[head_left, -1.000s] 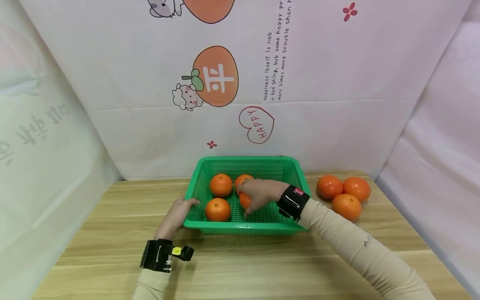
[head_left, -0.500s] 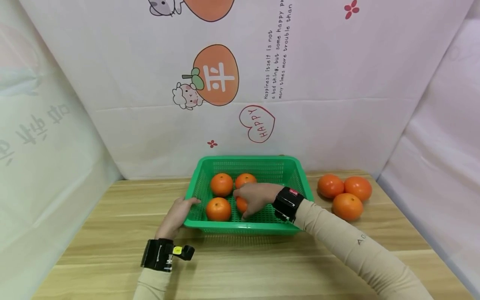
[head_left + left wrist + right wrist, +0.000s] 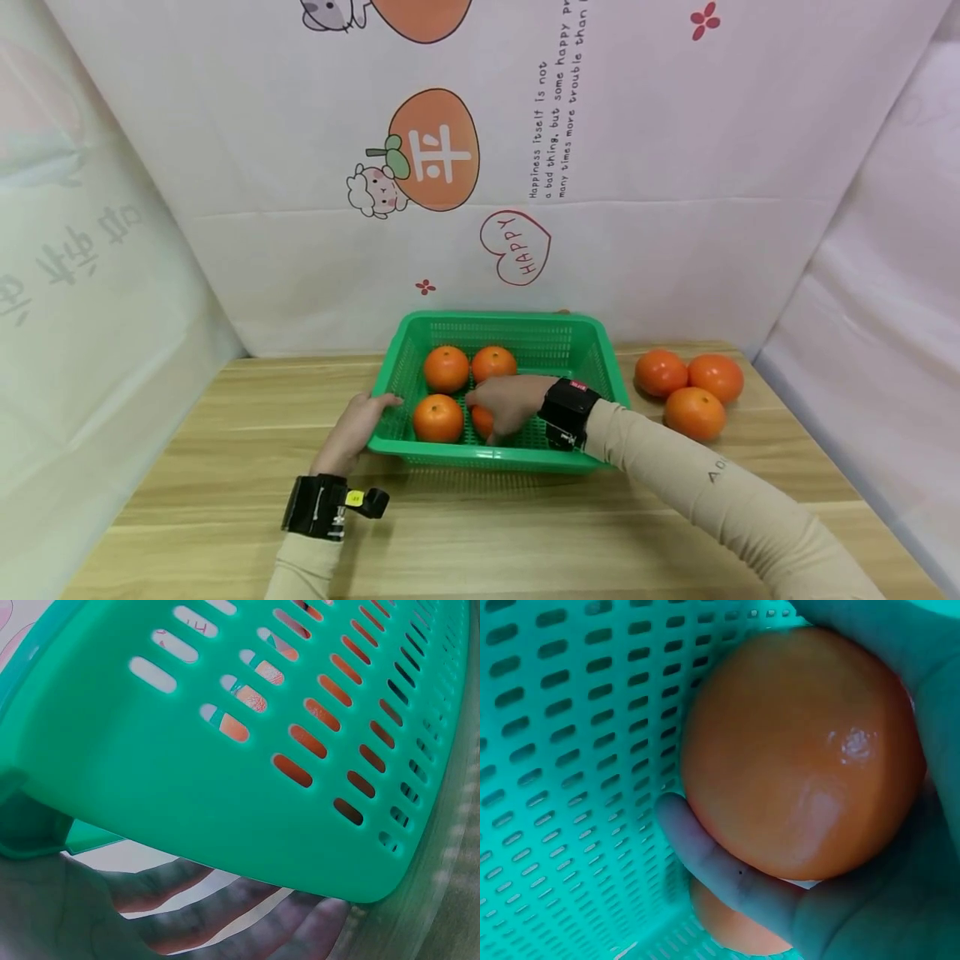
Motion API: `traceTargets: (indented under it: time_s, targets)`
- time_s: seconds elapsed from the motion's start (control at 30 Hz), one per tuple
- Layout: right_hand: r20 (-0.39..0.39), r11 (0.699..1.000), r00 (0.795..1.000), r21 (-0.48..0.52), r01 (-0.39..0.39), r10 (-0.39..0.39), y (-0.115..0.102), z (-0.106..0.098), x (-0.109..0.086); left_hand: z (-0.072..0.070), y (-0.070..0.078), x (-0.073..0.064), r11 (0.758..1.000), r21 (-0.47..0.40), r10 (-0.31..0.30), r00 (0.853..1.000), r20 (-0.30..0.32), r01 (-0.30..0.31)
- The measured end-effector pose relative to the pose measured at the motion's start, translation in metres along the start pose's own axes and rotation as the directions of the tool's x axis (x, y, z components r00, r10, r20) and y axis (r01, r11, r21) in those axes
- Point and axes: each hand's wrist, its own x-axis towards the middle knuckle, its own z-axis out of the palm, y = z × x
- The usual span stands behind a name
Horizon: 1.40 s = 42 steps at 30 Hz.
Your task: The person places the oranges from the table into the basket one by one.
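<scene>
My right hand (image 3: 510,402) is inside the green plastic basket (image 3: 465,452), curled round an orange (image 3: 802,757) near the front wall. The head view shows only part of this fruit below the fingers. In the right wrist view, thumb and fingers wrap its sides, and the basket's slotted wall is close by. Three other oranges are in the basket: back left (image 3: 446,369), front left (image 3: 438,418) and back middle (image 3: 494,365). My left hand (image 3: 356,425) grips the basket's left rim, thumb over the edge. Its fingers lie along the outside in the left wrist view.
On the wooden table (image 3: 225,467), right of the basket, sit three fruits: two redder ones (image 3: 661,372) behind and an orange one (image 3: 695,414) in front. A printed white cloth (image 3: 637,167) rises behind the basket, with white sheets at both sides.
My right hand has shifted slightly left and toward the front wall with the orange, uncovering more of the back middle orange. My left hand stays on the rim.
</scene>
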Motion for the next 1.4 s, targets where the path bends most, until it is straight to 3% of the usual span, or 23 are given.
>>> traceTargets:
  time_s: [0.27,1.07,1.4]
  targets:
    - [0.014,1.000,1.000,0.019,-0.021,0.020,-0.0005,-0.0006,0.0002,-0.0002,0.0002,-0.0037,1.000,0.029,0.010,1.000,0.003,-0.010]
    - [0.030,0.997,0.997,0.010,-0.077,0.076,-0.0060,-0.0026,-0.0032,0.0014,-0.0010,-0.0010,1.000,0.002,0.006,1.000,-0.006,-0.006]
    - [0.002,0.997,0.997,-0.019,-0.074,0.074,-0.0090,-0.0056,-0.0067,0.0007,-0.0007,-0.0017,1.000,0.001,0.012,1.000,-0.004,-0.012]
